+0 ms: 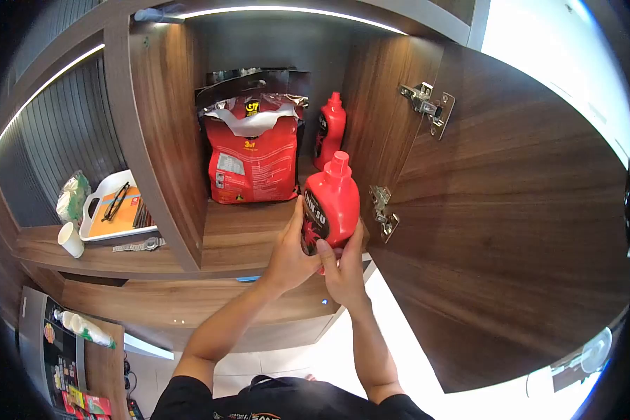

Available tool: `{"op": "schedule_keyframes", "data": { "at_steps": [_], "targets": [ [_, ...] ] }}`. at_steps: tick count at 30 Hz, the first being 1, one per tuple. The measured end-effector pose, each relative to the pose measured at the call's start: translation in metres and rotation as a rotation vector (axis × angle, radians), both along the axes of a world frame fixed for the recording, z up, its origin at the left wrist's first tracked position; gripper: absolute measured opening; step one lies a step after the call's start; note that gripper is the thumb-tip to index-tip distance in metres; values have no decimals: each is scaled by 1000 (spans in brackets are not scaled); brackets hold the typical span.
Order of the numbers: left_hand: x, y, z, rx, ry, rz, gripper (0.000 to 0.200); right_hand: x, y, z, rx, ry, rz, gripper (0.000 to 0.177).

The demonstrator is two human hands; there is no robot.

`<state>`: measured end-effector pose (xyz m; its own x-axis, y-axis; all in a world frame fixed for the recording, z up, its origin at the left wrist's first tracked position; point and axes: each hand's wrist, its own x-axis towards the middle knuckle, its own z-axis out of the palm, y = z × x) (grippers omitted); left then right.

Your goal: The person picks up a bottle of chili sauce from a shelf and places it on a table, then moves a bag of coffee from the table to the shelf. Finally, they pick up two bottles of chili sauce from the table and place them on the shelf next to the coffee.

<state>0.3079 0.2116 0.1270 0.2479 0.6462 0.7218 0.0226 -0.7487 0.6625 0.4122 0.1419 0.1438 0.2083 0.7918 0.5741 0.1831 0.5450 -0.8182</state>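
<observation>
A red sauce bottle (342, 203) with a black label is held up in front of the cabinet compartment, tilted a little. My left hand (292, 250) is wrapped round its left side near the label. From below and the right, my right hand (344, 274) grips the lower part of the same bottle. Behind it, a second red bottle (334, 129) stands at the back right of the compartment. A large red coffee bag (253, 164), its top torn open, stands to the left on the shelf (238, 238).
The brown cabinet door (511, 217) hangs open on the right, on metal hinges (427, 105). In the left compartment are a white tray (89, 227) with glasses, a paper cup (70, 240) and a wristwatch (150, 243). Stacked cups (87, 329) lie at lower left.
</observation>
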Motion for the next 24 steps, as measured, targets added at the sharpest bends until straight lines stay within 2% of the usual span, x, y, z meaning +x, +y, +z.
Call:
{"op": "schedule_keyframes", "data": {
  "at_steps": [1,2,3,4,5,7,8,9,11,12,15,17,19,20,21,22,23,24],
  "targets": [
    [1,4,2,42,88,61,92,6,6,-1,-3,1,5,69],
    [3,9,6,36,91,66,92,16,15,-3,70,-209,-130,68],
    [4,16,11,33,201,115,89,23,24,-2,143,-419,-265,66],
    [5,23,15,24,313,162,87,24,27,8,46,-289,-156,65],
    [8,30,17,5,319,167,87,29,35,11,29,-285,-146,65],
    [16,46,21,17,550,363,75,34,54,15,-154,-327,-189,65],
    [21,56,20,88,589,460,53,35,66,16,-162,-323,-178,65],
    [24,65,21,79,597,463,53,35,78,14,-143,-349,-241,63],
    [32,81,27,47,691,548,36,38,101,13,-126,-371,-308,62],
    [36,84,29,44,655,563,27,38,113,13,-113,-403,-361,61],
    [47,106,27,-8,599,622,20,39,145,14,-123,-467,-458,59],
    [51,119,26,-22,574,611,22,40,165,16,-151,-497,-499,57],
    [56,133,19,-125,486,596,26,41,182,17,-287,-566,-488,56],
    [58,139,15,-118,485,596,26,43,193,12,-272,-591,-517,54],
    [60,142,12,-227,429,532,31,47,204,5,-265,-588,-520,54],
    [61,141,11,-335,374,468,38,50,214,-2,-185,-574,-522,53],
    [64,140,9,-328,371,471,38,53,224,-8,-103,-562,-522,51],
    [67,139,8,-414,269,429,49,54,231,-8,-91,-542,-552,47]
  ]
}}
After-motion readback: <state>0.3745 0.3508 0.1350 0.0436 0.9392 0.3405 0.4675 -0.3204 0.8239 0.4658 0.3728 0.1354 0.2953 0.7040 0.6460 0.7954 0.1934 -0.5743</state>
